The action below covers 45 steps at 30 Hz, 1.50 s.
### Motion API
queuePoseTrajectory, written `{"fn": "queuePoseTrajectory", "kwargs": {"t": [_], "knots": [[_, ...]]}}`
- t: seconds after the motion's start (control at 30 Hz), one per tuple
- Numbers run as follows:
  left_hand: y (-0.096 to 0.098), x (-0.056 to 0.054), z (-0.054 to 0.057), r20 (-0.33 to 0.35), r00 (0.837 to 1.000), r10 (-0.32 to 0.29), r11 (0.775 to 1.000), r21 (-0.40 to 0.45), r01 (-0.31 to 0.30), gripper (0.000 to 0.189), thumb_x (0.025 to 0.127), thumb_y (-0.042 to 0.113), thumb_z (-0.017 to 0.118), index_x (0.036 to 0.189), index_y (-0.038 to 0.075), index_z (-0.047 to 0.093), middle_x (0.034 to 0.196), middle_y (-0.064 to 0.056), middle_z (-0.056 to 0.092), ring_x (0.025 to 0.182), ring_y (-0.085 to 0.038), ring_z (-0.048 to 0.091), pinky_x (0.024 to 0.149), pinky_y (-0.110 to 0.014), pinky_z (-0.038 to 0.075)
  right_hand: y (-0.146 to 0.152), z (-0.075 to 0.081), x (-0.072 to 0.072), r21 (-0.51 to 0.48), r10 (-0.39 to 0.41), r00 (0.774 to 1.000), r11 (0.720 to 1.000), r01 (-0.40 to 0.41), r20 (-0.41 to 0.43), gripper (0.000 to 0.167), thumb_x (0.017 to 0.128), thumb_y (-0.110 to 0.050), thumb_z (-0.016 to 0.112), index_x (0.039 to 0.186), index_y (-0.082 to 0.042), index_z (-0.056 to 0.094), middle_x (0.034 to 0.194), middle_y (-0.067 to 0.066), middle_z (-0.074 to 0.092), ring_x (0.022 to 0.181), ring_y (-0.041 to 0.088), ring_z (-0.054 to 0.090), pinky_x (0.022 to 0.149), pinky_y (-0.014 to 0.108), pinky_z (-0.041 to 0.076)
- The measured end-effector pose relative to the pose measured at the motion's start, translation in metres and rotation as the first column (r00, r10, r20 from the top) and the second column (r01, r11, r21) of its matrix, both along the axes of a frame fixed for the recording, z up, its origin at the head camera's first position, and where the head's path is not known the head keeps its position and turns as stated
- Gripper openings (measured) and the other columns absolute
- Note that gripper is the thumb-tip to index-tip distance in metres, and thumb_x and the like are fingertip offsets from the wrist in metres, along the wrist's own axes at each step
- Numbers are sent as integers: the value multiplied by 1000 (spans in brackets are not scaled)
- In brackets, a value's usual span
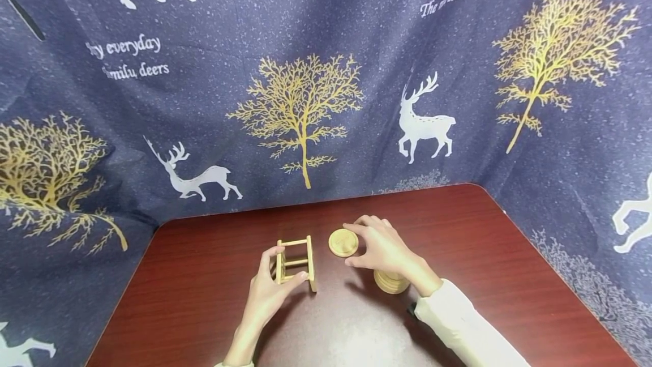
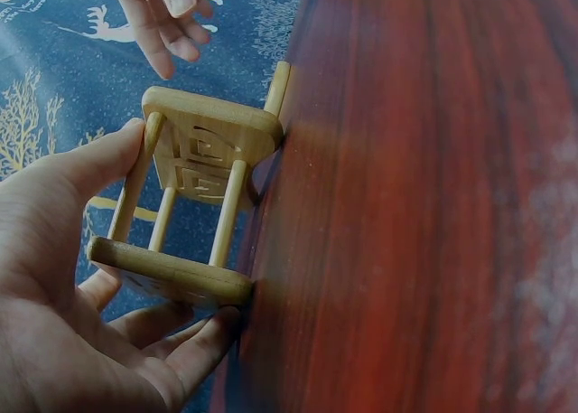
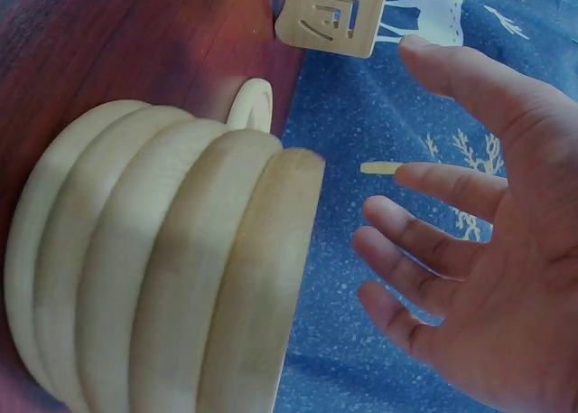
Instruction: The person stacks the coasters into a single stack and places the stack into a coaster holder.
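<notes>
My left hand (image 1: pixel 267 293) grips a small wooden coaster holder (image 2: pixel 217 128) between thumb and fingers. The holder has two end panels with cut-out line patterns, joined by round rods. To its right a round wooden coaster (image 1: pixel 343 242) with a raised rim lies on the table. My right hand (image 1: pixel 382 245) is spread just right of that coaster, and in the right wrist view its palm and fingers (image 3: pixel 424 241) hold nothing. Below the right hand stands a stack of round wooden coasters (image 3: pixel 181 277), partly hidden by the hand in the head view.
The reddish-brown wooden table (image 1: pixel 204 310) has rounded far corners. A dark blue cloth (image 1: pixel 326 27) printed with deer and yellow trees hangs behind it and along both sides. A small dark object (image 1: pixel 411 310) shows beside the right sleeve.
</notes>
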<state>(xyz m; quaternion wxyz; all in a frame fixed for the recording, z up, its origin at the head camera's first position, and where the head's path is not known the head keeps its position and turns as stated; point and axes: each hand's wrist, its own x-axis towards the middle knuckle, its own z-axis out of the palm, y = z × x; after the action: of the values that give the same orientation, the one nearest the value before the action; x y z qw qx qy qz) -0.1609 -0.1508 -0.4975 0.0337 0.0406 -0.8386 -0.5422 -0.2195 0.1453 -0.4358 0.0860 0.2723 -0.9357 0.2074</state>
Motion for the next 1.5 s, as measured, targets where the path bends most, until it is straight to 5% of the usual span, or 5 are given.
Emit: {"fn": "queuePoseTrajectory", "kwargs": {"t": [0.7,1.5], "knots": [[0,0,0,-3,1000,1,1000,-5,-1,83,84,37,100,151,25,53,157,-25,61,132,-40,69,106,-60,56,-13,1,-19,71,21,1000,997,-22,6,82,78,-40,100,147,-6,71,130,13,73,120,35,67,98,52,49],[0,1,1,3,1000,3,1000,-8,-3,83,84,38,99,151,24,53,157,-27,61,128,-40,71,107,-63,55,-24,-17,-34,110,-3,990,994,-13,143,87,79,-40,99,153,-8,66,141,15,68,130,38,62,107,53,47]]}}
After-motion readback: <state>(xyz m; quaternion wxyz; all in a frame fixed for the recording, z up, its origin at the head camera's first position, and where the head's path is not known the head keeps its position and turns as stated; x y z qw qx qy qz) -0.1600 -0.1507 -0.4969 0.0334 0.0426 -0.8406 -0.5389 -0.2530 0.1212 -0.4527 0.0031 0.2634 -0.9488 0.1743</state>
